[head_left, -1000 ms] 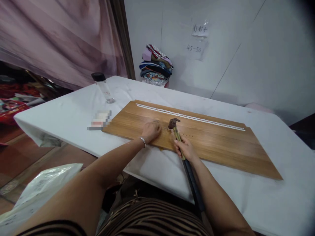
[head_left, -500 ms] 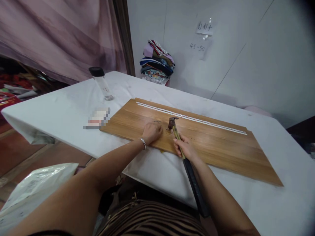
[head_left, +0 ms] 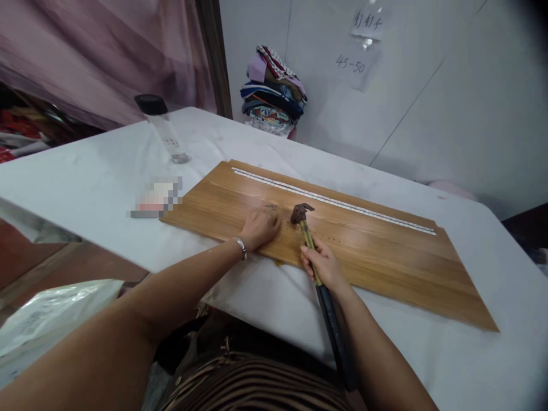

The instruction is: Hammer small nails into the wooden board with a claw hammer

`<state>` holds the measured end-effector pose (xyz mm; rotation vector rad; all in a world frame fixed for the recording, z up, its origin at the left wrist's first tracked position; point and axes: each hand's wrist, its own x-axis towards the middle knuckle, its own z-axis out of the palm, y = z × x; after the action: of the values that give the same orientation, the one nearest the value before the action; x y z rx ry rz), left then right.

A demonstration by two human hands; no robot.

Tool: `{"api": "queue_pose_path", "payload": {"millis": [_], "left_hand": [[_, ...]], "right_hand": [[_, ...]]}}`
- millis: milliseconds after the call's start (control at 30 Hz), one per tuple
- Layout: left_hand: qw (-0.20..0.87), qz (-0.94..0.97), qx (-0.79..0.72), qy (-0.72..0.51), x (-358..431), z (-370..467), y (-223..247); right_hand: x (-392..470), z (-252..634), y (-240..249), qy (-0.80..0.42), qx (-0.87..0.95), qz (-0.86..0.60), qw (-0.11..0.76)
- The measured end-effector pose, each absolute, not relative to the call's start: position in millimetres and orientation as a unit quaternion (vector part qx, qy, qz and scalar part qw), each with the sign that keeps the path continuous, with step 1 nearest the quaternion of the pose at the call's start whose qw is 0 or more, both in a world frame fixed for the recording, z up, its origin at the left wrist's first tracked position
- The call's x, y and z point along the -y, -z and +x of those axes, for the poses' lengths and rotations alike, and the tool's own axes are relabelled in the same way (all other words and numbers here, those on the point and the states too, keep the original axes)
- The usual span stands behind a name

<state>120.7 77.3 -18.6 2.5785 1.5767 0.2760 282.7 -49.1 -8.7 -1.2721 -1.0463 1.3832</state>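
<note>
My right hand grips a claw hammer partway up its yellow shaft, below the rusty head; the black handle trails toward my body. Beneath the hammer head lies a brown wooden board. My left hand rests on the board just left of the head, fingers curled together; whatever they may pinch is hidden. Beyond those fingers lie a few small thin pieces that look like nails. A row of small dark dots marks the wood right of the hammer.
Along the board's far side runs a white measuring strip. A clear bottle with a black lid and a blurred-out item stand left on the white-covered table. Folded clothes are stacked by the wall.
My view has shifted slightly, so the bottle and wall signs sit higher. The hammer head stays low over the board beside my left hand; both grips look unchanged.
</note>
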Motion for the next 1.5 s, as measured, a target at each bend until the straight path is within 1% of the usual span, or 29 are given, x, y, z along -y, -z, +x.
{"api": "queue_pose_path", "payload": {"millis": [300, 667, 1333, 1500], "left_hand": [[0.05, 0.852, -0.514, -0.091, -76.8, 120.9, 19.0], [0.092, 0.846, -0.515, -0.103, -76.5, 121.0, 18.9], [0.063, 0.851, -0.512, -0.095, -76.7, 121.2, 20.4], [0.064, 0.852, -0.512, -0.091, -76.7, 121.4, 19.4]], "right_hand": [[50.8, 283.9, 8.6, -0.565, 0.434, -0.513, 0.479], [52.4, 284.3, 5.2, -0.567, 0.427, -0.52, 0.475], [51.8, 284.6, 6.1, -0.562, 0.432, -0.525, 0.471], [50.7, 282.6, 6.5, -0.554, 0.439, -0.519, 0.481]]}}
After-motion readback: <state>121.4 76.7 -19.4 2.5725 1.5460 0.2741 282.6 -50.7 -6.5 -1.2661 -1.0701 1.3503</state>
